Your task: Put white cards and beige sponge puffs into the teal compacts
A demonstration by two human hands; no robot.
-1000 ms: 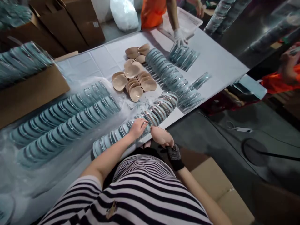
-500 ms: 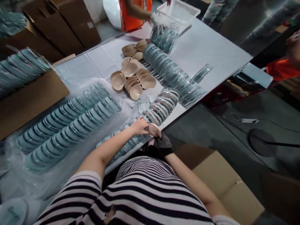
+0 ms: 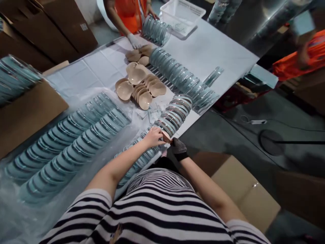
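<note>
A tan, curved cup-shaped piece [image 3: 166,137], seen nearly edge-on, is held between my two hands at the table's near edge. My bare left hand [image 3: 153,137] has its fingers closed on the piece's left side. On my right hand [image 3: 178,147] is a dark grey glove, and its fingers grip the other end. Just beyond the hands runs a curved row of clear plastic cases [image 3: 175,113] with tan contents. More clear cases [image 3: 134,157] lie under and beside my left forearm. Stacks of similar tan cup-shaped pieces [image 3: 145,100] rest further back.
Long rows of clear cases [image 3: 73,144] lie on plastic film at the left, and another row [image 3: 177,69] crosses the table. Across it, a person in an orange vest [image 3: 127,17] handles cases beside a white basket [image 3: 186,30]. An open carton [image 3: 243,189] stands at my right.
The tan piece has turned from showing its broad face to nearly edge-on. The person opposite has moved left, from the basket, with one gloved hand now by the tan stacks. My view has shifted slightly.
</note>
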